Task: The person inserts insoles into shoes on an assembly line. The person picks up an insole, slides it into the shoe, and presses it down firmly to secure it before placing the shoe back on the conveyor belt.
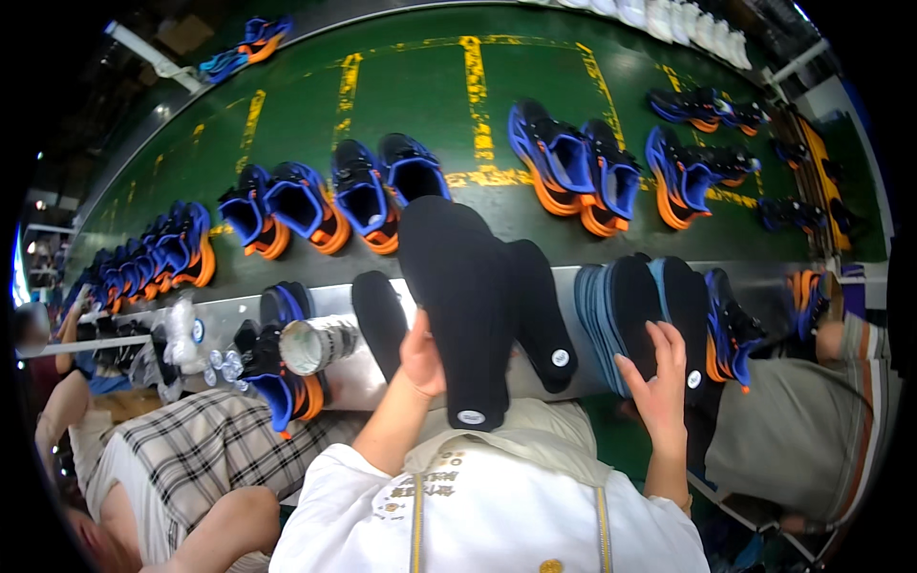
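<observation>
**Green belt, insoles in hand**

Blue-orange shoes (564, 162) line the green conveyor (420, 95). Left hand (422, 355), forearm raised, has its grip closed on an upright black insole (458, 296). Right hand (659, 382) rests open-fingered against the insole stack (621, 315) on the tabletop (334, 304).

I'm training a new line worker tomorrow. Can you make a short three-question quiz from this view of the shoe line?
1. True or false: the left hand holds a black insole upright.
2. What does the right hand rest on?
A. a paper cup
B. a stack of insoles
C. a shoe on the belt
3. Fill in: the shoes on the green belt are blue with ____ soles.

Key:
1. True.
2. B; the fingers lie on the stack at the metal ledge.
3. Orange.
</observation>
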